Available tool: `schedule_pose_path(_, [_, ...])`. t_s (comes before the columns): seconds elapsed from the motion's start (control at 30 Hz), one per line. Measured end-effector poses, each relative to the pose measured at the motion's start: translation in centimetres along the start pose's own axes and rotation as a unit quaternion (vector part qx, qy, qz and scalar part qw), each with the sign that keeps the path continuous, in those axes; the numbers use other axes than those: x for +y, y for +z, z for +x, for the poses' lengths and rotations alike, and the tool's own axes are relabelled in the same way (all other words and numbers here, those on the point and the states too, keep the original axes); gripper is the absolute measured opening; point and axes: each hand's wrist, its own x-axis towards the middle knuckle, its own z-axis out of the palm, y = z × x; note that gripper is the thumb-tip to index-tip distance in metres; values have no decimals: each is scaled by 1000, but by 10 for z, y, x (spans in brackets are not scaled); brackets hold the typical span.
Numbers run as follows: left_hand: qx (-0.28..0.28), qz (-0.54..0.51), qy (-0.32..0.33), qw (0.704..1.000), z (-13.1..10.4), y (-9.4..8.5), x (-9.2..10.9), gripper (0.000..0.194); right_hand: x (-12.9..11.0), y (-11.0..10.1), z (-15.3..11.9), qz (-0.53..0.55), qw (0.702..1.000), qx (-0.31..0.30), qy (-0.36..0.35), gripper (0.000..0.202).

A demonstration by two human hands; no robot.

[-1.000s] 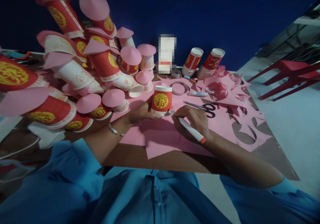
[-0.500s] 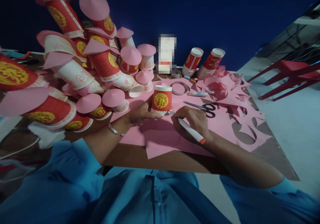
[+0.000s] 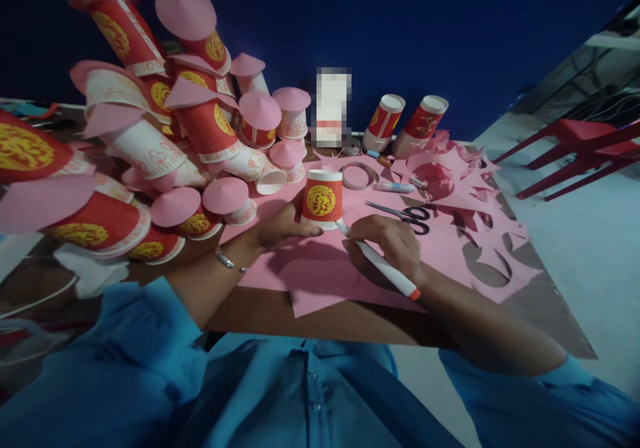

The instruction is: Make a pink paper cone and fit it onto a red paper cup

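Note:
A red paper cup [image 3: 322,198] with a yellow emblem and white bands stands upright in front of me on pink paper [image 3: 315,268], apparently rim down. My left hand [image 3: 285,227] grips its lower left side, thumb along the base. In my right hand [image 3: 393,238] is a white marker pen [image 3: 383,269] with an orange end, held slanted like a writing tool. Its tip meets the cup's lower right edge. Black-handled scissors [image 3: 405,215] lie just beyond my right hand. A roll of tape [image 3: 359,167] rests behind the cup.
Paper cups with pink cone tops [image 3: 203,125] are piled at the left. Two stacks of cups [image 3: 385,125] stand at the back right. Cut pink scraps [image 3: 487,261] cover the table's right side. A red stool [image 3: 575,145] stands on the floor beyond.
The marker's tip has come up against the cup's lower edge, and its orange end has shifted right and down. My left hand keeps its hold on the cup.

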Motion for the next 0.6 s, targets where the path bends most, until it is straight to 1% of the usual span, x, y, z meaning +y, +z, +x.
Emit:
schedule_pose_path(0.07, [9, -6, 4, 1000, 0, 1, 3, 81, 2, -1, 0, -5, 1000, 13, -2, 21])
schedule_pose_path(0.2, [23, -23, 7, 999, -1, 3, 7, 76, 7, 0, 0, -22, 999, 30, 26, 21])
schedule_pose_path(0.3, [14, -40, 6, 999, 0, 2, 6, 77, 8, 1, -2, -21, 999, 25, 31, 20])
schedule_pose_path(0.37, [7, -38, 10, 999, 1, 2, 5, 70, 8, 2, -2, -18, 999, 19, 25, 21])
schedule_pose_path(0.47, [-2, -8, 13, 1000, 1, 1, 3, 61, 7, 3, -4, 0, 1000, 4, 17, 21])
schedule_pose_path(0.53, [-2, 15, 7, 1000, 1, 1, 3, 64, 6, 3, -5, 18, 1000, -14, 9, 22])
schedule_pose_path(0.6, [7, 28, -4, 1000, 0, 1, 3, 73, 5, 4, -5, 30, 999, -26, 1, 22])
